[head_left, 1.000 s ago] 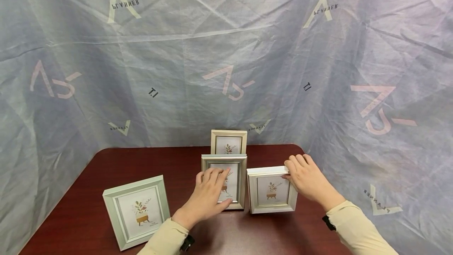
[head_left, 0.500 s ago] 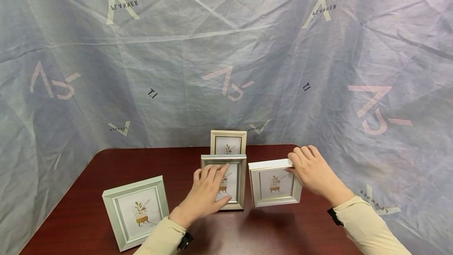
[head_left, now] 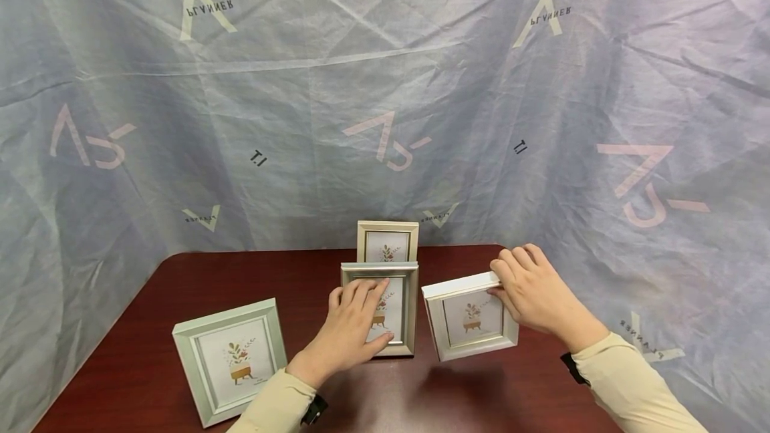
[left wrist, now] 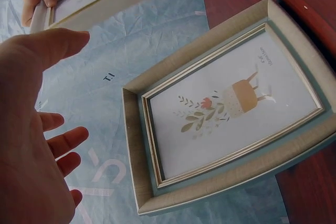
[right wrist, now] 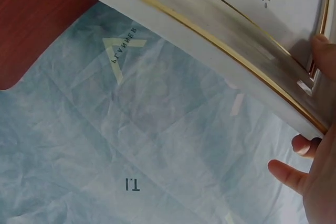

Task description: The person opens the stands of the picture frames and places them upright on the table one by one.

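My right hand (head_left: 535, 293) grips a white picture frame (head_left: 432, 326) by its upper right corner, thumb on the front. This frame hangs tilted over the table, with a shadow below it. In the right wrist view its gold-lined edge (right wrist: 220, 51) runs up to the thumb (right wrist: 324, 59). My left hand (head_left: 343, 326) is spread in front of a champagne-coloured picture frame (head_left: 411, 313), hiding part of its flower-pot print. In the left wrist view the left hand's relaxed fingers (left wrist: 68, 140) hold nothing and lie apart from that upright frame (left wrist: 210, 192).
On the left a pale green picture frame (head_left: 195, 366) stands angled on the dark red table (head_left: 301, 293). Behind the champagne frame rises a cream picture frame (head_left: 388, 226), its lower part hidden. A grey printed cloth (head_left: 313, 99) hangs around the back and sides.
My right hand has raised the white picture frame off the table, shifted it slightly right and tilted its right side up. The left hand has barely moved.
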`<action>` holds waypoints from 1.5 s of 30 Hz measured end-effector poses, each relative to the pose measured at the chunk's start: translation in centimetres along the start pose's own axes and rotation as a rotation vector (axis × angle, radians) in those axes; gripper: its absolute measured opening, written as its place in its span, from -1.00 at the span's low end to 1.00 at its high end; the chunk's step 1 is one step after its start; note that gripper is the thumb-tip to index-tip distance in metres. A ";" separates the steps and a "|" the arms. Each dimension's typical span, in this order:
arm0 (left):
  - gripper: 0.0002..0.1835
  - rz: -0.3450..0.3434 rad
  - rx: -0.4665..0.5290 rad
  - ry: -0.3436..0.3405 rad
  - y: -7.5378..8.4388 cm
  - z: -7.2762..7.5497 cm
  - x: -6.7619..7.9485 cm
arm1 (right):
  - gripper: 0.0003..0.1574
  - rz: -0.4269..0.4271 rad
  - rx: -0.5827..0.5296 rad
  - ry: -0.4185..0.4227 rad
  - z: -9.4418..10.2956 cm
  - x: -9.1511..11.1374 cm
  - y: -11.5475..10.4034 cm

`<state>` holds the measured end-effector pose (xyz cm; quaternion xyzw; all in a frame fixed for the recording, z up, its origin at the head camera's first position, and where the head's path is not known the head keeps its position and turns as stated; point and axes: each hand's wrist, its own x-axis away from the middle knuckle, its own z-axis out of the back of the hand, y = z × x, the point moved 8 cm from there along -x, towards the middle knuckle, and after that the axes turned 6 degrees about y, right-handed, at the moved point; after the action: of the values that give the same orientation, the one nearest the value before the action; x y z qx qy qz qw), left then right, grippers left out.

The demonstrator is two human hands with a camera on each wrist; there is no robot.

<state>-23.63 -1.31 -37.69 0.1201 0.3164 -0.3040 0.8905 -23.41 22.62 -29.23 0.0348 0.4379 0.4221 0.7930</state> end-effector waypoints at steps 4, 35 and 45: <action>-0.05 0.000 -0.001 0.004 0.0 0.0 0.1 | -0.52 0.018 -0.009 -0.011 0.2 -0.2 -0.2; -0.10 -0.044 -0.003 -0.026 -1.9 2.4 -1.2 | -0.53 0.098 -0.166 -0.103 0.2 -0.3 -1.4; -0.06 -0.013 -0.013 -0.067 -3.4 3.3 -1.3 | -0.88 0.130 -0.112 -0.107 0.7 -0.6 -1.7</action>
<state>-24.93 -4.68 -34.41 0.1020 0.2890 -0.3116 0.8995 -21.91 21.33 -29.14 0.0412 0.3675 0.4941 0.7868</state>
